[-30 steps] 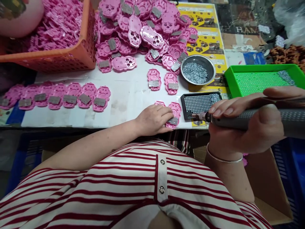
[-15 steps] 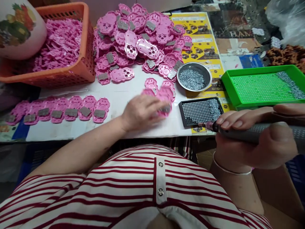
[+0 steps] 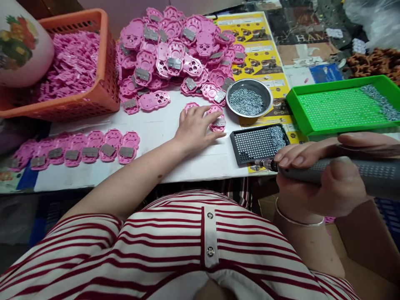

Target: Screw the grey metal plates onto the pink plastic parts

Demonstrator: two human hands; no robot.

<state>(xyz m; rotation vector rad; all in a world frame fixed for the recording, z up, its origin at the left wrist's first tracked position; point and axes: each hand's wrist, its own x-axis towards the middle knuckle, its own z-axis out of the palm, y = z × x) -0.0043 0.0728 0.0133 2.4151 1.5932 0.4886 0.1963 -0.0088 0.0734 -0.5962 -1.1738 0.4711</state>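
My left hand (image 3: 196,127) is open, its fingers spread just above the white tabletop. Its fingertips reach a pink plastic shell with a grey metal plate (image 3: 216,118); whether they touch it I cannot tell. Another pink shell (image 3: 191,106) is partly hidden behind the same fingers. At the right, my right hand (image 3: 321,179) is wrapped round a grey electric screwdriver (image 3: 315,171). The screwdriver's bit points left, over the near edge of a black perforated tray (image 3: 253,146) with small screws at its right end.
A heap of pink shells (image 3: 204,43) lies at the back, and a row of them (image 3: 90,146) at the left. Around the work stand an orange basket (image 3: 108,75) of pink pieces, a metal bowl of screws (image 3: 246,102) and a green perforated tray (image 3: 337,110).
My left hand has let go of the pink shell it was moving, and its fingers have spread. Another plated shell now lies on the heap. My right hand still grips the screwdriver.
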